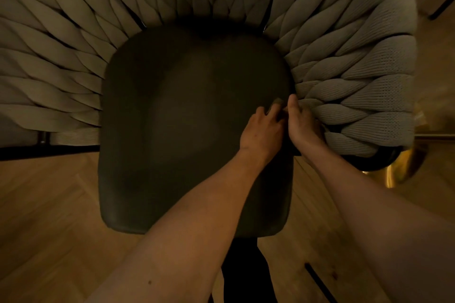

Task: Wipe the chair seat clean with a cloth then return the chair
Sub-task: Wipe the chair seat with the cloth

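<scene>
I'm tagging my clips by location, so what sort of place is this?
Probably a dining or living room, in a home or restaurant: a dark padded chair seat ringed by a thick beige woven-rope backrest, standing on warm herringbone wooden flooring. A brass-coloured base shows at right.

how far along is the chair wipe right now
Done: nothing provable; the dark seat shows no clear wiped area. In hand: left hand and right hand meet at its right edge by the woven backrest, a cloth barely visible. Left: wiping, returning the chair.
</scene>
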